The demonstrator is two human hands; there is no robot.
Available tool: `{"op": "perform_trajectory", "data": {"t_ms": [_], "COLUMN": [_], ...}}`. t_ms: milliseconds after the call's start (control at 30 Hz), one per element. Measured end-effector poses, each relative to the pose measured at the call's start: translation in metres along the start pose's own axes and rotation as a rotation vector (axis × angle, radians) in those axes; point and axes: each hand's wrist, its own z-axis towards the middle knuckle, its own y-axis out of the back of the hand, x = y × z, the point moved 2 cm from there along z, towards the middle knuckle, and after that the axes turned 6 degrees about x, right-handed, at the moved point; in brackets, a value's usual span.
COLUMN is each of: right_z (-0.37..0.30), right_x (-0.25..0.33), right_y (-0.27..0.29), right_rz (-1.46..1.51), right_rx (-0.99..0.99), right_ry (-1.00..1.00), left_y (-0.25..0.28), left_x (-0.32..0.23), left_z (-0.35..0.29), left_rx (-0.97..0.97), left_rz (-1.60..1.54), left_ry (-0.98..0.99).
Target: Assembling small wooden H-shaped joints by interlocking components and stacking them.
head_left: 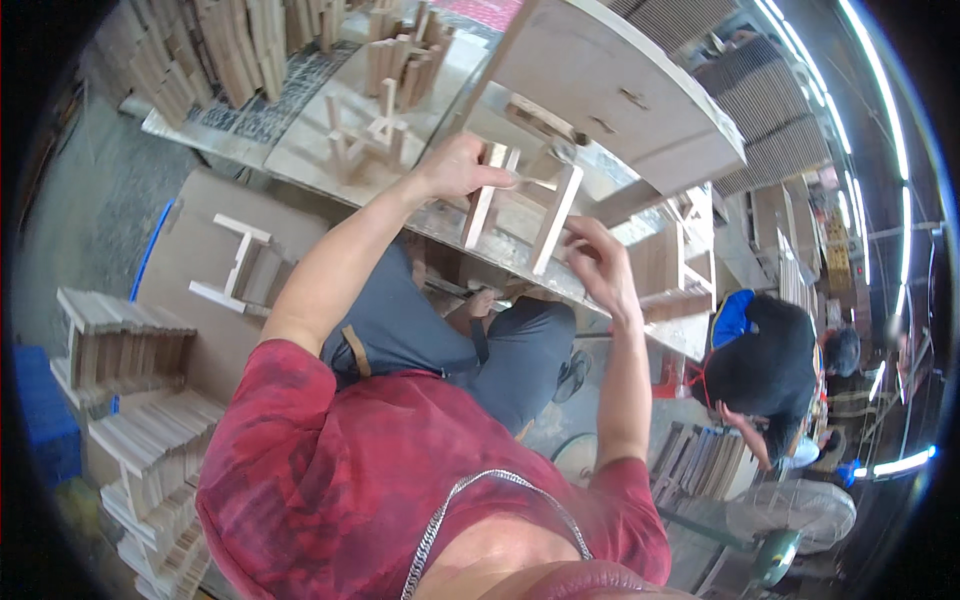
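On the workbench edge in front of me stands a small H-shaped wooden frame (557, 222), with two pale upright pieces joined by a crossbar. My left hand (462, 168) is closed round the upper part of its left upright, thumb laid towards the crossbar. Beside the right upright is my right hand (600, 262), fingers loosely bent and spread, with nothing visible in them. Whether its fingertips touch the wood I cannot tell. Another wooden frame (385, 128) stands on the bench to the left of my left hand.
A large pale panel (610, 85) rises at the bench's back. Stacked H-shaped frames (680, 270) stand at the bench's right end, more stacks (130, 350) at far left. Wooden strips (240, 45) stand at back left. A person in black (765, 350) bends near a fan (790, 515) at right.
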Motion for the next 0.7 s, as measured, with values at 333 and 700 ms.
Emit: {"op": "perform_trajectory", "data": {"t_ms": [333, 700], "right_z": [0.105, 0.281], "right_x": [0.053, -0.007], "right_y": [-0.049, -0.141], "right_rz": [-0.477, 0.033], "right_rx": [-0.238, 0.206], "right_ry": [0.677, 0.172], "left_y": [0.08, 0.089], "left_x": [0.079, 0.174], "left_z": [-0.114, -0.118], "left_rx": [-0.504, -0.566], "left_rz": [-0.61, 0.263], "left_ry": [0.321, 0.316]}}
